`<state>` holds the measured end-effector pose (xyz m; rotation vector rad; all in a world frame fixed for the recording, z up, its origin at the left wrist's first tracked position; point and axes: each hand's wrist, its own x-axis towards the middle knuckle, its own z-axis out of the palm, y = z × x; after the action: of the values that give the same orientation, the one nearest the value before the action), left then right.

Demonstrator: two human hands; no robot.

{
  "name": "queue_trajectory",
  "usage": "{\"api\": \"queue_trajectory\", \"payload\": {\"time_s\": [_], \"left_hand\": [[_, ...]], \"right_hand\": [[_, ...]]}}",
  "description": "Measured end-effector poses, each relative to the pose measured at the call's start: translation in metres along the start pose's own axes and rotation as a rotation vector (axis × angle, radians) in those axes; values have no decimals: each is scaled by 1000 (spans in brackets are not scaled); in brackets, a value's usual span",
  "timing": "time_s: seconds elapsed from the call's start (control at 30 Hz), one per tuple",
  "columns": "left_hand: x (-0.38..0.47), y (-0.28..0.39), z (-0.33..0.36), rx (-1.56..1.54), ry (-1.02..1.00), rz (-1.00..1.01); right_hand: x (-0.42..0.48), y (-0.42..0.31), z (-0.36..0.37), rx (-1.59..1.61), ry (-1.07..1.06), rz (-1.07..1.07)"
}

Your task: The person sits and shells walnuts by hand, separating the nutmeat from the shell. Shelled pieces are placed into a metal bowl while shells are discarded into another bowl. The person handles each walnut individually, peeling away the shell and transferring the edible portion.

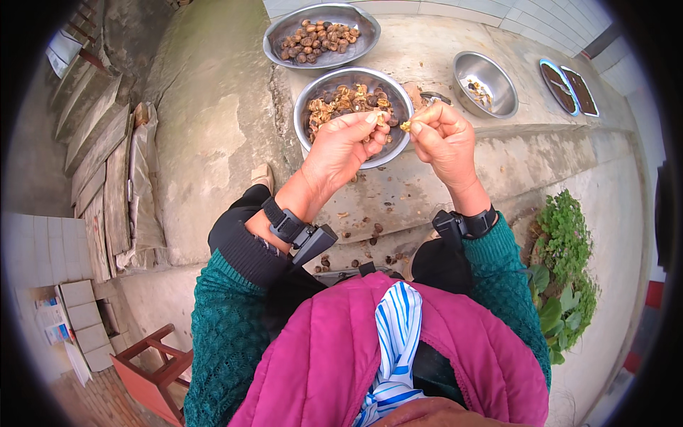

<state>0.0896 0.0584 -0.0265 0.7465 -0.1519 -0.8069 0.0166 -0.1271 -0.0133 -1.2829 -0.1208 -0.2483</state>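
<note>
My left hand [349, 136] pinches a piece of cracked walnut [380, 118] between thumb and fingers. Just to its right, my right hand [445, 139] grips a small yellowish walnut fragment [405, 126] at its fingertips. Both hands are raised above the near side of a steel basin [301, 115]. Walnuts and broken shells [341, 99] fill much of that basin, partly hidden behind my left hand. To the right, a smaller steel bowl [504, 91] holds a few pale walnut pieces [480, 93] and some dark bits.
Behind the basin stands a wider metal basin [269, 40] of whole-looking walnuts [317, 40]. Two shallow trays [579, 91] of dark material lie at the far right. Shell bits [373, 240] litter the concrete step by my feet. Green plants [565, 267] grow on the right; a reddish wooden stool [149, 368] is at lower left.
</note>
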Motion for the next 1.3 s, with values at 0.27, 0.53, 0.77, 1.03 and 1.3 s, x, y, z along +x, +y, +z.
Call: {"api": "queue_trajectory", "payload": {"time_s": [0.27,0.53,0.77,1.03,1.3], "left_hand": [[3,4,-15,20,-56,9],[5,3,-24,67,57,4],[6,2,-30,77,-7,-56],[7,-12,-31,205,77,-125],[-2,-38,-32,415,217,-351]], "right_hand": [[14,21,-33,900,-172,307],[24,45,-55,1008,-62,442],[30,62,-59,936,78,691],[42,86,-96,922,315,751],[110,88,-262,346,990,355]]}}
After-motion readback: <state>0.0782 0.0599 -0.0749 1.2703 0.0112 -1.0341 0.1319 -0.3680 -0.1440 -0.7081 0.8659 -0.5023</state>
